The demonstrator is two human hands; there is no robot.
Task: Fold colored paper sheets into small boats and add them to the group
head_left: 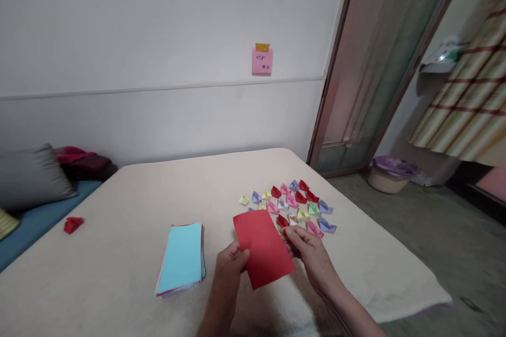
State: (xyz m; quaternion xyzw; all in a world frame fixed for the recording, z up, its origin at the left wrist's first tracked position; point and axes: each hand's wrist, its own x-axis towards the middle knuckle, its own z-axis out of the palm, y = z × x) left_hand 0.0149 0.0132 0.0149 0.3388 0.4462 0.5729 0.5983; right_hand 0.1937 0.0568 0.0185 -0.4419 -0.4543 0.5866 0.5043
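Observation:
A flat red sheet of paper is held up above the table, tilted towards me. My left hand pinches its left edge, thumb on top. At the right edge, my right hand has its thumb and fingers closed on the sheet; the fingertips are partly hidden. Behind the sheet lie several small folded paper boats in red, pink, yellow, purple, green and white, some of them covered by the paper. Left of my left hand rests a stack of coloured paper with a light blue sheet on top.
All this is on a table with a cream cloth. A crumpled-looking red folded piece sits near its left edge. A grey cushion is beyond that edge. On the floor at right stands a lined bin. A pink note hangs on the wall.

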